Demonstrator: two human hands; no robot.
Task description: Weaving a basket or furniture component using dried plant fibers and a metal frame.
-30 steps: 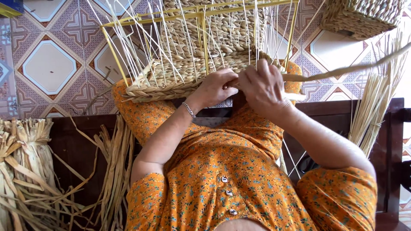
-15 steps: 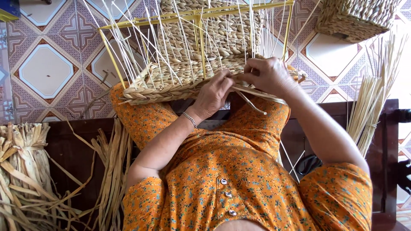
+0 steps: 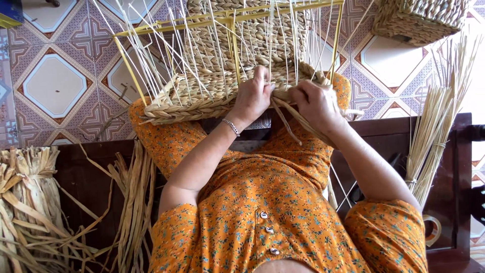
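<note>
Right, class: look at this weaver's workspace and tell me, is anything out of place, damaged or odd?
Nothing looks damaged or spilled. Both hands, left and right, grip fibre strands at the rim of the half-woven basket on the lap. The loose straw trailing over the dark bench looks untidy.

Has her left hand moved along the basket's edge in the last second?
Yes. The left hand has slid right along the woven rim, judged against the yellow upright rod; it now sits right of it.

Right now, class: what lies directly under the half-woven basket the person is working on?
Under the half-woven basket show the person's knees in orange floral cloth and patterned floor tiles. Left hand and right hand grip its rim; the basket's underside is hidden.
</note>
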